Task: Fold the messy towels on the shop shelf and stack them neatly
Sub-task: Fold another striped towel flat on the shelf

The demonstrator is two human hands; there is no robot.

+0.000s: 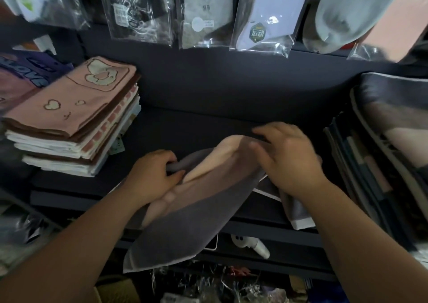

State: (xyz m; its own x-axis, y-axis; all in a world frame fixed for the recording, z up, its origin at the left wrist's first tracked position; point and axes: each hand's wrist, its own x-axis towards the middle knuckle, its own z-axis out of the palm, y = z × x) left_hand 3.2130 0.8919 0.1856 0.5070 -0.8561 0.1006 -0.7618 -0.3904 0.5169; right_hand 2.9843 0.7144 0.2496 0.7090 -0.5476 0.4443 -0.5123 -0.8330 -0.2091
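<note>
A grey towel with a peach-pink inner side [185, 221] lies crumpled across the front of the dark shelf [185, 126], and its lower end hangs over the shelf edge. My left hand [155, 175] pinches a grey fold at the towel's left side. On the towel's upper right part rests my right hand [289, 159], its fingers curled into the cloth. To the left stands a neat stack of folded towels [69, 122], with a pink cartoon towel on top.
Packaged socks in clear bags [208, 13] hang along the back wall above the shelf. A pile of dark and striped towels [382, 152] fills the right side. A small white object [252, 244] and cluttered goods sit on the lower shelf.
</note>
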